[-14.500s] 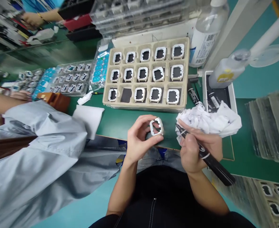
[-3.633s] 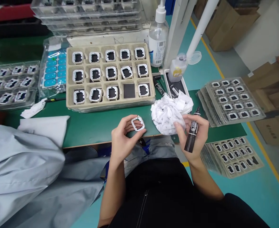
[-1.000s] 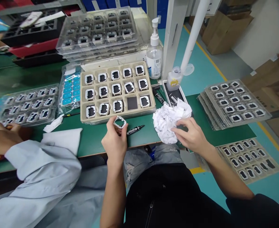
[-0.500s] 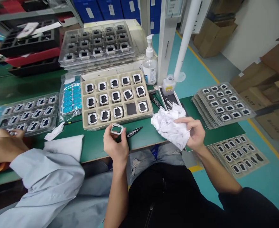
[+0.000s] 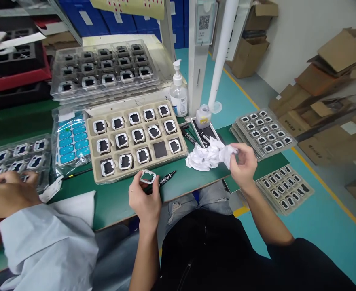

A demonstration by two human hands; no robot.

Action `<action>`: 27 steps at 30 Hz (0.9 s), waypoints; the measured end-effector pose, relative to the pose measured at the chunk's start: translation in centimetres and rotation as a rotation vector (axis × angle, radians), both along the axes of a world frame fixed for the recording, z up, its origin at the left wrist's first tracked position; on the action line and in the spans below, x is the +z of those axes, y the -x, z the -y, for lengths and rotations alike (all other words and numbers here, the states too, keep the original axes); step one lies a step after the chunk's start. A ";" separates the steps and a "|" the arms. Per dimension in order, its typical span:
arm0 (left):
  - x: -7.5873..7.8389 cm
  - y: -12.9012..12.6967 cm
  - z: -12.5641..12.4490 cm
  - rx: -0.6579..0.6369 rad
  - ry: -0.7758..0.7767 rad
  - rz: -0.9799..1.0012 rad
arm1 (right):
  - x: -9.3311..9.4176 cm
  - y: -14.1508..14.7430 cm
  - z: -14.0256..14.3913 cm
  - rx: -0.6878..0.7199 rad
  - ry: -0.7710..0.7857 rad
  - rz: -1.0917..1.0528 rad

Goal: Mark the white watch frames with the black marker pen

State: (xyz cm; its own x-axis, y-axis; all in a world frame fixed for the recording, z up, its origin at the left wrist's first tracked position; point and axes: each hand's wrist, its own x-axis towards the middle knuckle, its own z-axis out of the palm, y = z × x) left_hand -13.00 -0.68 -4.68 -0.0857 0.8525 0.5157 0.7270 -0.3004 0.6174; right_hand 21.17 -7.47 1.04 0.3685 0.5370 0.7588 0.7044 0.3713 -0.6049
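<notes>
Since half a second ago the right hand (image 5: 241,161) has drawn the crumpled white cloth (image 5: 210,155) back down toward the green mat (image 5: 117,202); the cloth now rests on the mat's far edge, with one corner pinched between thumb and fingers. The left hand (image 5: 144,198) has hardly shifted: its fingertips close narrowly around the small white frame (image 5: 148,176), held flat just above the mat, near the front rim of the beige tray (image 5: 93,178). The cloth lies to the right of the frame and a little farther from the person, so the right hand is by far the nearer to it. The black marker (image 5: 167,178) lies loose between the two hands, just beside the frame, its long axis slanting up to the right. The frame's underside is hidden by the fingers, and any marks on it are too small to read. At the left, a co-worker's hands (image 5: 12,188) rest on clear trays, cut off by the edge.
</notes>
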 end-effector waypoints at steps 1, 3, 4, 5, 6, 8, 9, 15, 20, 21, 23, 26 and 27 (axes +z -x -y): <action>0.0 0.0 0.0 -0.004 -0.005 -0.004 | 0.1 -0.1 -0.3 -0.014 -0.021 0.016; 0.0 0.0 0.1 -0.009 -0.007 -0.001 | 0.5 -0.2 -0.9 -0.039 -0.054 0.053; 0.1 0.0 0.1 -0.010 -0.001 0.006 | 0.6 -0.3 -1.2 -0.050 -0.069 0.071; 0.1 0.0 0.2 -0.009 0.005 0.017 | 0.7 -0.3 -1.5 -0.063 -0.084 0.084; 0.2 0.0 0.2 -0.005 0.009 0.030 | 0.8 -0.3 -1.8 -0.077 -0.100 0.092; 0.3 0.0 0.3 0.001 0.017 0.050 | 0.7 -0.4 -2.3 -0.107 -0.131 0.092; 0.3 0.0 0.4 0.004 0.021 0.058 | 0.7 -0.4 -2.6 -0.125 -0.143 0.092; 0.4 0.3 0.7 0.026 0.059 0.069 | 0.3 -0.5 -3.2 -0.245 -0.159 0.109; 0.6 0.3 0.9 0.053 0.077 0.093 | -0.6 -1.0 -1.6 -0.164 -0.056 0.129; 0.8 0.2 0.9 0.057 0.082 0.099 | -0.9 -1.1 -1.1 -0.124 -0.022 0.134; 1.0 0.1 1.0 0.061 0.089 0.114 | -1.5 -1.2 -0.3 -0.072 0.006 0.127; 1.2 0.2 1.0 0.061 0.107 0.128 | -1.9 -1.1 0.4 -0.087 -0.040 0.022; 1.1 0.3 1.0 0.058 0.111 0.127 | -1.8 -0.9 0.3 -0.109 -0.064 -0.026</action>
State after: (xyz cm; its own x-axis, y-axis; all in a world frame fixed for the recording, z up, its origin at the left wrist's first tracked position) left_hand -13.33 -1.73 -3.53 -0.1951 0.8952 0.4006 0.6550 -0.1851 0.7326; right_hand 22.12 -7.81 -0.75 0.4422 0.4433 0.7797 0.7272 0.3316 -0.6010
